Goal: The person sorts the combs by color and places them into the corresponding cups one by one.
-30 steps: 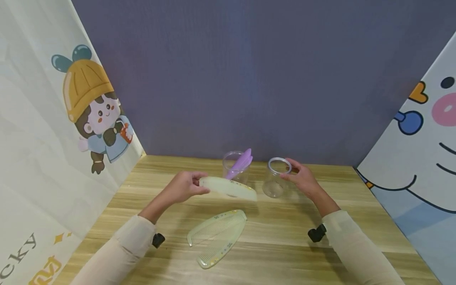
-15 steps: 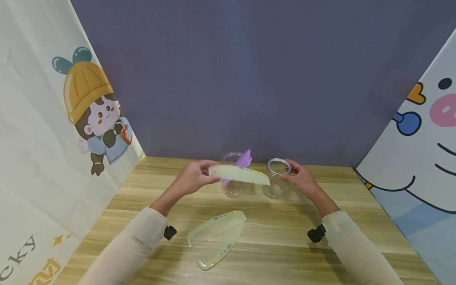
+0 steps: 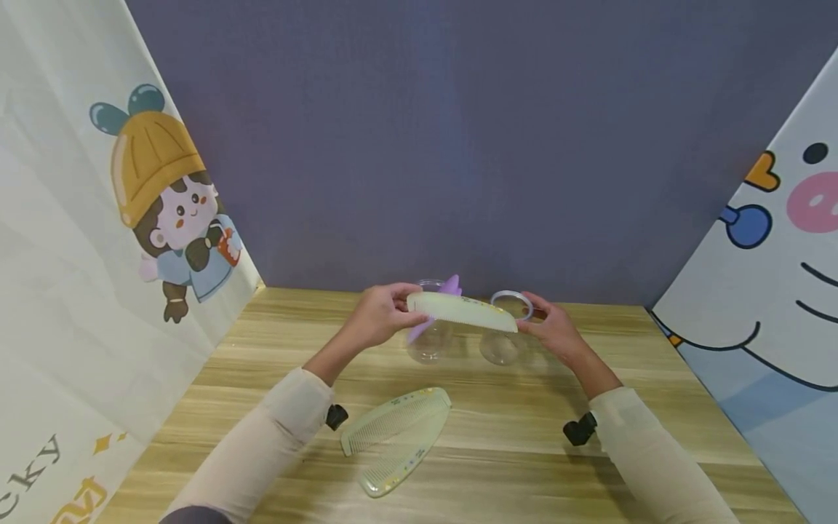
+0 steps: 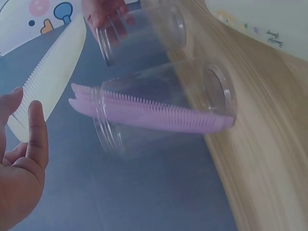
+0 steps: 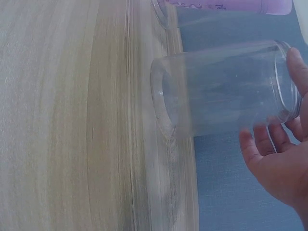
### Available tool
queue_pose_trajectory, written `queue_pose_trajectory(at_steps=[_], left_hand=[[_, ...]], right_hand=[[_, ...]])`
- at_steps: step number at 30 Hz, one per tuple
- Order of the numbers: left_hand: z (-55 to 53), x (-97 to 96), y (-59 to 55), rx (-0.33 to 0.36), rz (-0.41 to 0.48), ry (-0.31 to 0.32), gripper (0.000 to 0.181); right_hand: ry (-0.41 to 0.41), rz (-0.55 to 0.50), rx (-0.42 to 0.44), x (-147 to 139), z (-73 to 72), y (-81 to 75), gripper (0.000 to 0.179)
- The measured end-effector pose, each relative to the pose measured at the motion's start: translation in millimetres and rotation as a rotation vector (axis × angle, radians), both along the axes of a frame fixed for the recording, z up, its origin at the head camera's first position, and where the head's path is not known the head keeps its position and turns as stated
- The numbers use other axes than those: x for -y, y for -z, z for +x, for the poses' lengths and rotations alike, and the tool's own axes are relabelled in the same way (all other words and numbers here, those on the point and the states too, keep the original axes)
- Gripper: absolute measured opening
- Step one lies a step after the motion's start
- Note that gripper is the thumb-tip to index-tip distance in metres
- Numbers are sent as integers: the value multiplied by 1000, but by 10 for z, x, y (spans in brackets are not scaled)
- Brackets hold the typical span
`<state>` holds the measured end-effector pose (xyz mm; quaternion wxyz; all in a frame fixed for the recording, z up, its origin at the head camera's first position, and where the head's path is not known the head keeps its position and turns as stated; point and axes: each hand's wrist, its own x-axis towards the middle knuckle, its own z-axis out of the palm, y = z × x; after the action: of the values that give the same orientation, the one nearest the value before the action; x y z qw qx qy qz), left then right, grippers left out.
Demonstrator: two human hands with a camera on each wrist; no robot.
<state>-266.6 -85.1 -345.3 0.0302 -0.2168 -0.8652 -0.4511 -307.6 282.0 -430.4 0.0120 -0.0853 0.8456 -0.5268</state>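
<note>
My left hand (image 3: 378, 317) pinches a pale green comb (image 3: 466, 311) by one end, its teeth facing down. The comb is held crosswise over two clear jars, its far tip at the right jar's rim in the head view. My right hand (image 3: 555, 329) grips that right jar (image 5: 226, 91) near its top, thumb on one side and fingers on the other; the jar has nothing in it. Purple combs (image 4: 159, 116) lean inside the left jar (image 3: 428, 351), their ends sticking out past its rim. The held comb partly hides both jars in the head view.
Two more pale green combs, an upper one (image 3: 393, 413) and a lower one (image 3: 407, 463), lie on the wooden table (image 3: 524, 451) in front of the jars. A dark panel (image 3: 419, 145) stands behind, with printed white panels at both sides.
My left hand has carried the pale green comb up and to the right, from in front of the left jar to the right jar's rim. My right hand stays on its jar.
</note>
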Motion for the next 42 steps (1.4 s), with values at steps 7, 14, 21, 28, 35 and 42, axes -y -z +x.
queue_pose_trajectory(at_steps=[7, 14, 21, 28, 35, 42], left_hand=[[-61, -182, -37, -95, -34, 17, 52], [-131, -361, -117, -140, -67, -5, 54], [-199, -482, -132, -197, -84, -7, 54], [-232, -576, -159, -215, -98, -21, 55], [-226, -649, -189, -203, -103, -37, 52], [-233, -721, -163, -113, -51, 7, 60]], right_hand=[[4, -27, -3, 2, -11, -15, 77], [4, 6, -5, 3, -10, -24, 85], [-7, -9, 3, 6, -1, -26, 86], [1, 9, -10, 1, -9, -12, 85], [10, 6, -26, -17, -20, 30, 84], [21, 13, -47, -24, -18, 25, 81]])
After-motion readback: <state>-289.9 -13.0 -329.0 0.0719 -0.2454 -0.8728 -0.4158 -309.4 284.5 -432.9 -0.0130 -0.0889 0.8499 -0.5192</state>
